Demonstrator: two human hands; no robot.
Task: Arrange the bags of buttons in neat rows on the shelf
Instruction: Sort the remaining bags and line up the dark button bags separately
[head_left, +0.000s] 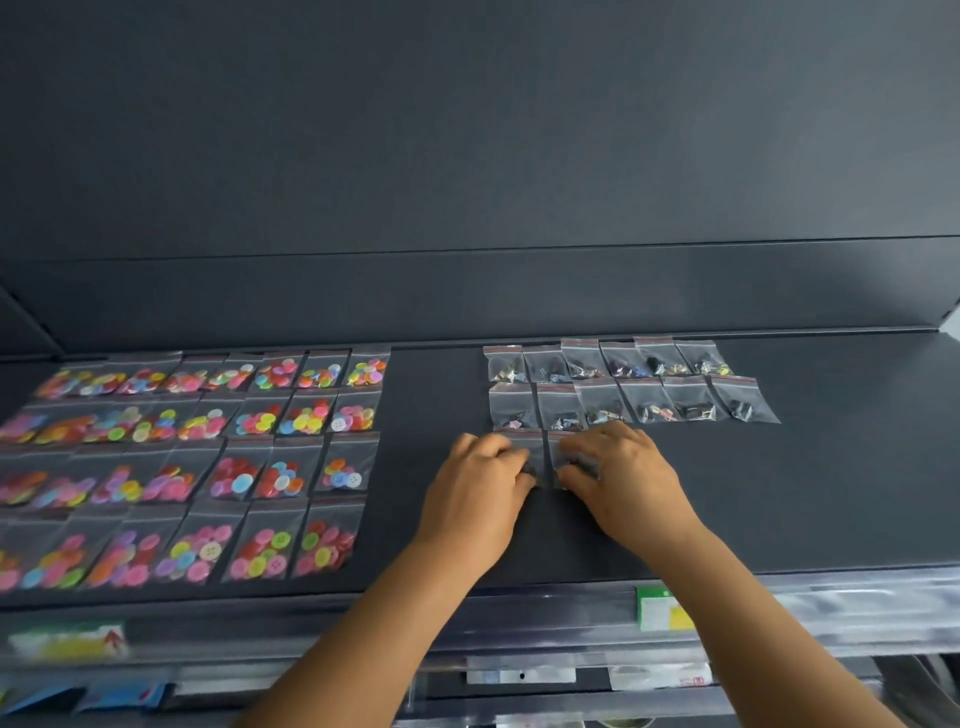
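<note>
Near the shelf's (779, 493) front edge, the left hand (480, 486) and right hand (623, 478) each rest curled fingers on a clear button bag: left bag (522, 441), right bag (558, 447), side by side, long axes running front to back. Both start a third row directly below two finished rows of dark-button bags (623, 382). Colourful bags (249, 452) fill the left end.
</note>
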